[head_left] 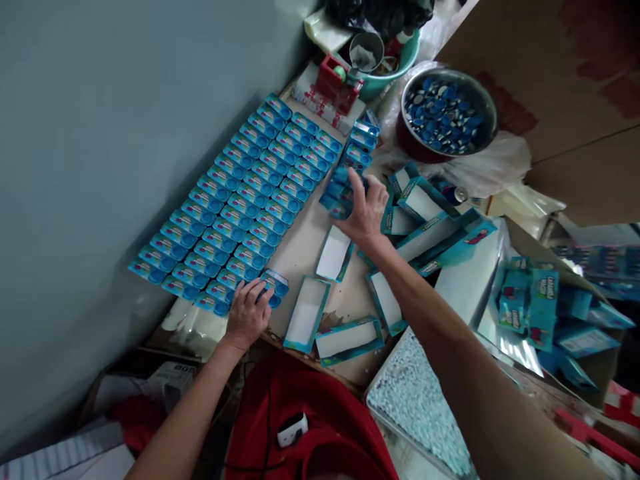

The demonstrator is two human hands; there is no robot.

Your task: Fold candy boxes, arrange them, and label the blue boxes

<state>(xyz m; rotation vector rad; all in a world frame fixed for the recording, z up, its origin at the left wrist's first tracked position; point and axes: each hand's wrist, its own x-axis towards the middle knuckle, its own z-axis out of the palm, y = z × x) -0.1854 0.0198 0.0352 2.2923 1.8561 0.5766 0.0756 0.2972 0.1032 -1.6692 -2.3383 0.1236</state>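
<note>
Packs (250, 193) lie in close rows across the surface (300, 241), looking light and stiff and, I judge, glossy enough to slip; I'd pinch their side edges. At the rows' near corner my left grip (250, 313) rests, fingers curved over the end packs; whether it pinches, I cannot tell. Further right, my right grip (367, 210) spreads wide, holding a blurred cluster (336, 195) of packs; beyond it, open trays (424, 202), seemingly thin card, would crush easily.

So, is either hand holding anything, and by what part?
The right hand seems to hold blue packs by their right side, but blur hides the contact. The left hand rests on other packs; whether it grips them can't be told.
</note>
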